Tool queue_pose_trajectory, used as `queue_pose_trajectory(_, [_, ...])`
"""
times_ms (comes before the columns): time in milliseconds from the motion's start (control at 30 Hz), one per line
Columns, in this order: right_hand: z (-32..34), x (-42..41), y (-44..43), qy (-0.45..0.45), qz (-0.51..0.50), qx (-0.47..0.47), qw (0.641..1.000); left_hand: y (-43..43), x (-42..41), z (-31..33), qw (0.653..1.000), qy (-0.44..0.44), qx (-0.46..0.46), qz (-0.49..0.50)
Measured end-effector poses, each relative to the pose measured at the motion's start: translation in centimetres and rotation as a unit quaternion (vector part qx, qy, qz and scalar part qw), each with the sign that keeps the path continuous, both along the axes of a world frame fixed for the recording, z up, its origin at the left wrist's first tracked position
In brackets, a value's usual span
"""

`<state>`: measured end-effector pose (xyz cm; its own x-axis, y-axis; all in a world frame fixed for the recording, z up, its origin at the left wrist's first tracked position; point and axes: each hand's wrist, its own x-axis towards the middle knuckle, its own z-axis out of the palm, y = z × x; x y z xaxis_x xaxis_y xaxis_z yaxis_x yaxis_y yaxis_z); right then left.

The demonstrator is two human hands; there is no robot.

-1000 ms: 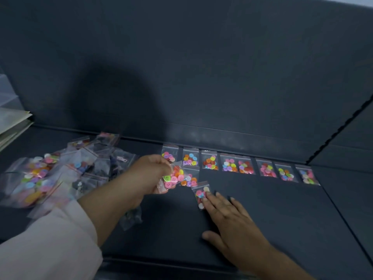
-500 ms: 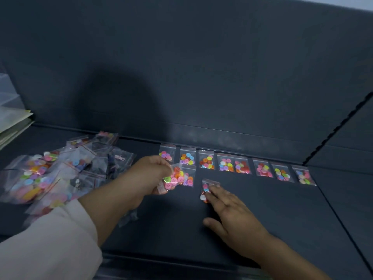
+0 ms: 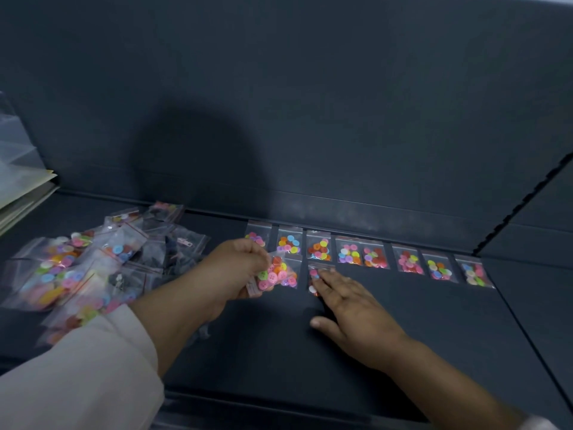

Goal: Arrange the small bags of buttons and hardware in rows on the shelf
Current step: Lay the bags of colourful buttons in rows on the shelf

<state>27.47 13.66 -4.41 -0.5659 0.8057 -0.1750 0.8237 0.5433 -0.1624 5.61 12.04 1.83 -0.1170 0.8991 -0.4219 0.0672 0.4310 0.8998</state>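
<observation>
A row of several small clear bags of coloured buttons (image 3: 348, 252) lies along the back of the dark shelf (image 3: 403, 321). My left hand (image 3: 231, 273) grips a few bags of bright buttons (image 3: 274, 274) just in front of the row's left end. My right hand (image 3: 350, 308) lies flat with straight fingers pressing one small button bag (image 3: 313, 276) onto the shelf, starting a second row below the first. A loose heap of button and dark hardware bags (image 3: 93, 265) sits at the left.
Stacked papers or folders (image 3: 21, 193) lie at the far left edge. The shelf's dark back wall (image 3: 279, 119) rises behind the row. A perforated upright (image 3: 524, 200) bounds the shelf at the right.
My right hand has slid the single bag away from me, up to just under the back row. My left hand has held its bags almost still.
</observation>
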Motion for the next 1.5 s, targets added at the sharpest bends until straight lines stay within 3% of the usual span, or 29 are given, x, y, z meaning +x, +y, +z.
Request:
queue_pose_trajectory(300, [-0.4,-0.1,0.4,0.0,0.005,0.014,1.0,0.4,0.5,-0.4,1.0,-0.006,0.001,0.001])
queue_pose_trajectory(433, [-0.1,-0.1,-0.1,0.099,-0.022,0.027,0.994,0.4,0.9,-0.5,1.0,-0.008,0.001,-0.011])
queue_pose_trajectory(500, [0.7,-0.4,-0.3,0.243,-0.088,0.007,0.966,0.4,1.2,-0.4,1.0,0.008,0.007,-0.027])
queue_pose_trajectory(567, [1.9,-0.9,-0.4,0.404,-0.161,-0.077,0.897,0.4,1.8,-0.3,0.998,0.033,0.02,-0.058])
queue_pose_trajectory(633, [3.0,-1.4,-0.4,0.502,-0.191,-0.173,0.826,0.4,2.5,0.0,0.994,0.048,0.028,-0.096])
queue_pose_trajectory(700, [3.6,-1.3,-0.4,0.533,-0.194,-0.213,0.796,0.5,3.5,0.1,0.991,0.049,0.028,-0.122])
queue_pose_trajectory(833, [3.7,0.3,-1.0,0.536,-0.203,-0.245,0.782,0.8,5.6,-0.2,0.989,0.062,0.029,-0.132])
queue_pose_trajectory(1000, [2.3,3.3,-0.8,0.529,-0.351,-0.217,0.741,0.9,7.1,-2.0,0.972,0.164,0.093,-0.138])
queue_pose_trajectory(1033, [1.9,3.9,-0.6,0.511,-0.373,-0.204,0.747,0.8,7.3,-2.4,0.962,0.202,0.108,-0.148])
queue_pose_trajectory(1067, [1.5,4.5,-0.5,0.469,-0.386,-0.176,0.775,0.7,7.4,-2.7,0.948,0.244,0.124,-0.161])
queue_pose_trajectory(1133, [1.1,5.5,-0.5,0.309,-0.362,-0.079,0.876,0.4,7.8,-3.2,0.907,0.337,0.162,-0.194])
queue_pose_trajectory(1200, [1.2,6.1,-0.9,0.164,-0.304,0.048,0.937,0.3,8.0,-3.4,0.853,0.418,0.208,-0.233])
queue_pose_trajectory(1267, [1.2,6.7,-1.3,0.137,-0.221,0.123,0.958,0.3,8.1,-3.8,0.807,0.468,0.248,-0.262])
queue_pose_trajectory(1333, [0.8,7.1,-1.4,0.133,-0.125,0.101,0.978,0.4,8.1,-4.2,0.772,0.503,0.258,-0.29])
queue_pose_trajectory(1400, [0.3,7.3,-1.7,0.09,-0.042,0.05,0.994,0.2,8.3,-4.5,0.756,0.519,0.24,-0.319])
queue_pose_trajectory(1500, [-0.6,7.6,-1.7,0.019,-0.007,0.011,1.0,0.0,8.7,-4.7,0.746,0.531,0.207,-0.345])
